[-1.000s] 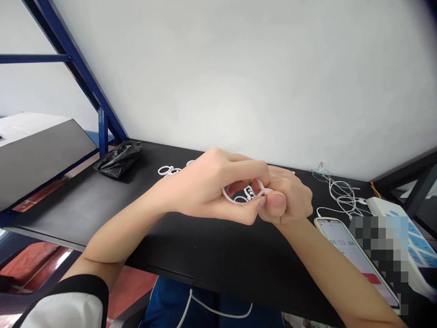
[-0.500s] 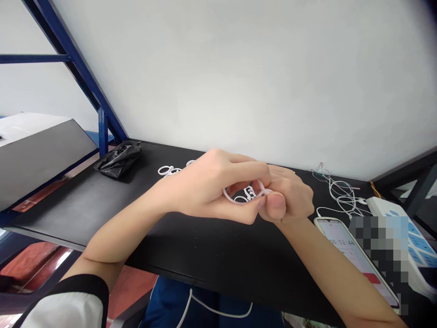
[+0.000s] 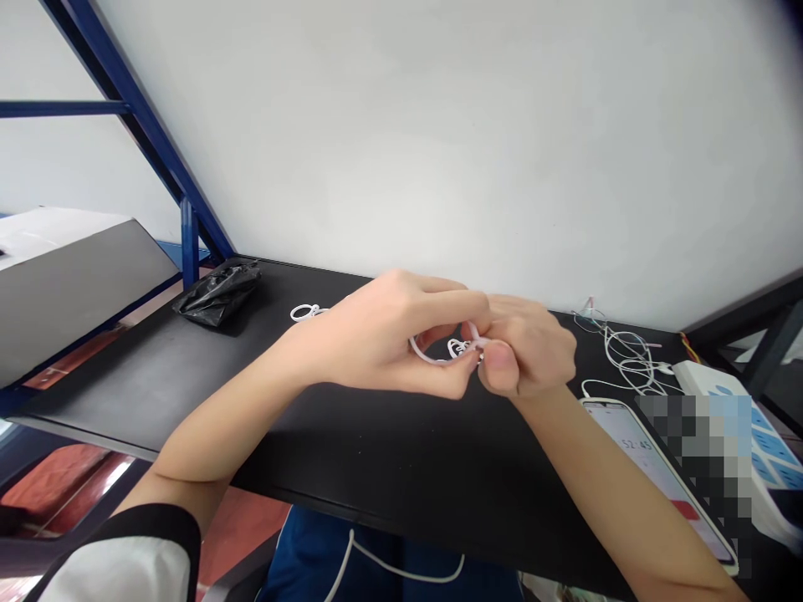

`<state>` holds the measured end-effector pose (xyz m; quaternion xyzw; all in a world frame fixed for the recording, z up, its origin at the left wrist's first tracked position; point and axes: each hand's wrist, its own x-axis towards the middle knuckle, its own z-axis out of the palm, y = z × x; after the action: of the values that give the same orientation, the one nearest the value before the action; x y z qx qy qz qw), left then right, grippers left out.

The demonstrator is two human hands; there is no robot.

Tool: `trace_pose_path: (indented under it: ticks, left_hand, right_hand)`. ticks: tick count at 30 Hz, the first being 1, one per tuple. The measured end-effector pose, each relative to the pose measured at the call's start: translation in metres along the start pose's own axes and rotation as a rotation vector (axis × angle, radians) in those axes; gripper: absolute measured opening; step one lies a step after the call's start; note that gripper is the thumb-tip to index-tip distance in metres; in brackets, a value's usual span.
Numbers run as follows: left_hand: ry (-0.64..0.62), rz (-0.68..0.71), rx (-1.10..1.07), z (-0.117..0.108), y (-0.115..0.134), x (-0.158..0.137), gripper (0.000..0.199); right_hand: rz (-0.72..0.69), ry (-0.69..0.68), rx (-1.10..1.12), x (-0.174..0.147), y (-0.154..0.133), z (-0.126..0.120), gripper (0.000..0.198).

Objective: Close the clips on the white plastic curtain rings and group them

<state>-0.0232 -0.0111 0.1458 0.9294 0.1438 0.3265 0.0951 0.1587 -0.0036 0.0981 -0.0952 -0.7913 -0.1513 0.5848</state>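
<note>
A thin white cord loop (image 3: 422, 355) is stretched between my two hands above the black table. My left hand (image 3: 392, 334) curls round it, the thumb and forefinger pinching near where the strands cross. Closed in a fist, my right hand (image 3: 533, 347) grips the other end beside the left fingertips, its thumb over the cord. Through the gap between my left thumb and fingers, small white loops (image 3: 457, 348) show on the table. More white loops (image 3: 304, 306) lie beyond my left wrist, partly covered by it.
A crumpled black plastic bag (image 3: 218, 293) lies at the back left of the black table (image 3: 376, 468). To the right are a phone (image 3: 633, 443) with a running timer, tangled white cables (image 3: 627, 355) and a white power strip (image 3: 756, 435). A wall rises behind the table.
Both hands have risen slightly, still together with the cord loop between them. My right thumb has shifted a little left and up. Fewer white loops show past the left hand.
</note>
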Motion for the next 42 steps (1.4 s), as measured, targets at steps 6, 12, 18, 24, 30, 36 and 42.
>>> trace_pose_path:
  ticks: [6, 12, 18, 24, 30, 36, 42]
  left_hand:
    - [-0.281, -0.277, 0.284, 0.026, -0.049, 0.003, 0.015]
    - [-0.650, -0.509, 0.356, 0.072, -0.103, -0.004, 0.030]
    - [-0.784, -0.554, 0.305, 0.076, -0.113, -0.008, 0.035]
    - [-0.822, -0.581, 0.287, 0.080, -0.117, -0.009, 0.037]
    - [-0.817, -0.600, 0.273, 0.081, -0.119, -0.010, 0.039]
    - [-0.812, -0.610, 0.255, 0.081, -0.121, -0.011, 0.042]
    - [-0.821, -0.634, 0.263, 0.079, -0.118, -0.010, 0.039]
  right_hand:
    - [0.759, -0.473, -0.186, -0.007, 0.041, -0.035, 0.036]
    - [1.243, -1.182, -0.123, -0.033, 0.071, -0.034, 0.015]
    - [1.237, -1.276, 0.021, -0.043, 0.071, -0.024, 0.005]
    - [1.220, -1.350, 0.071, -0.049, 0.070, -0.021, 0.005]
    - [1.198, -1.438, 0.113, -0.041, 0.055, -0.009, 0.012]
    - [1.167, -1.528, 0.064, -0.031, 0.043, -0.004, 0.012]
    - [1.209, -1.612, 0.046, -0.031, 0.036, 0.003, 0.025]
